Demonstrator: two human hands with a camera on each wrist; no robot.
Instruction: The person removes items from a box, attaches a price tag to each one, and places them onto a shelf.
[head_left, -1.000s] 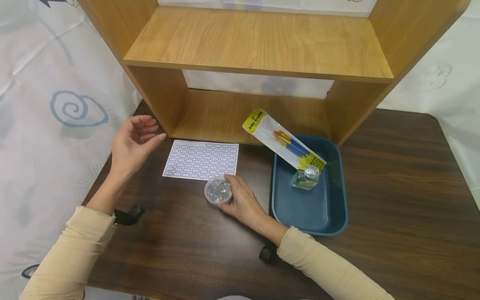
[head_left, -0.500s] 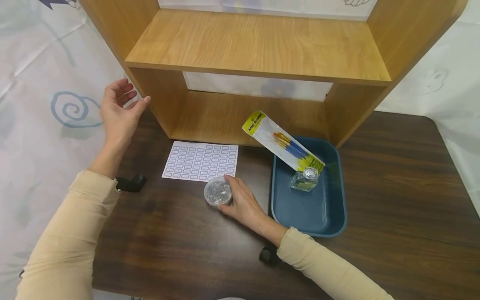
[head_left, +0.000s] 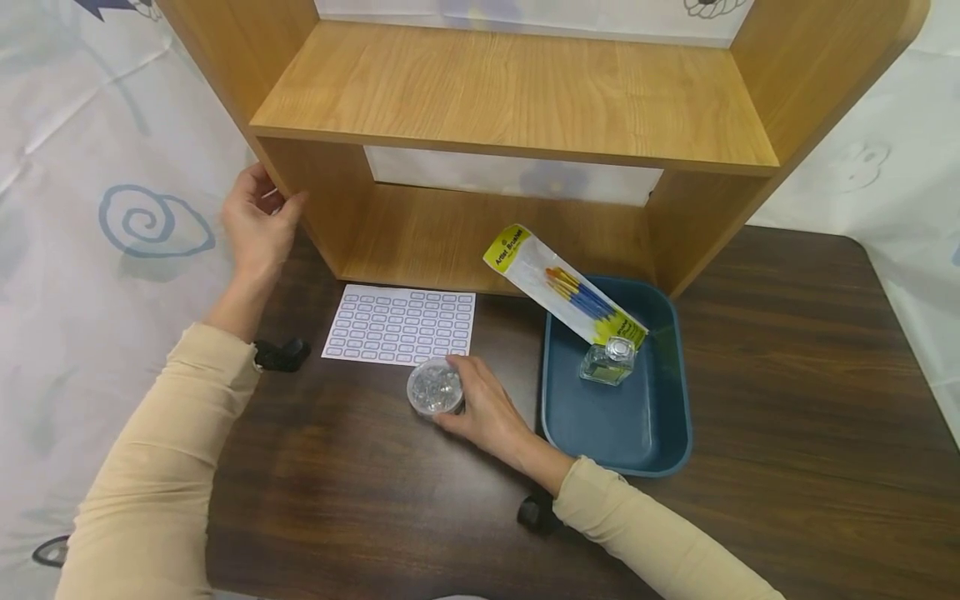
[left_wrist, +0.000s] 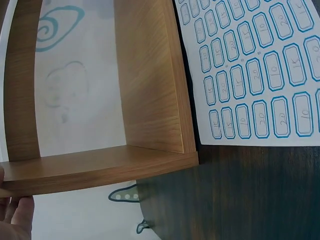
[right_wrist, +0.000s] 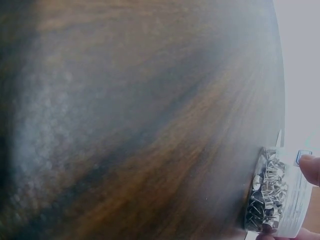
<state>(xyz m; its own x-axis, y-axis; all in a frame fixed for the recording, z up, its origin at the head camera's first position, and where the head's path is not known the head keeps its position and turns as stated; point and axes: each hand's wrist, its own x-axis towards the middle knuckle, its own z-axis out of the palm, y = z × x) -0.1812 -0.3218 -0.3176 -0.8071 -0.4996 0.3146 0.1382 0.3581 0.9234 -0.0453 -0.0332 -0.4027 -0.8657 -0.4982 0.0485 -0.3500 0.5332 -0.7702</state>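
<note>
Wooden bookcase (head_left: 525, 104), two hands (head_left: 258, 223) (head_left: 489, 410), one gripped tub (head_left: 432, 387)

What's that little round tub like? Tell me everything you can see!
The tub is short, round and see-through, like plastic, with a cloudier lid on. Shiny, silvery pieces like tacks lie inside. It appears to rest upright on the dark table, by the near edge of the label sheet. The right hand grips its side.

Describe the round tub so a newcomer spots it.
Start at the wooden shelf unit; a white label sheet lies in front. The right hand grips the tub by that sheet's near edge. Unlike the clear bottle in the blue tray, it's round and holds metal tacks.
</note>
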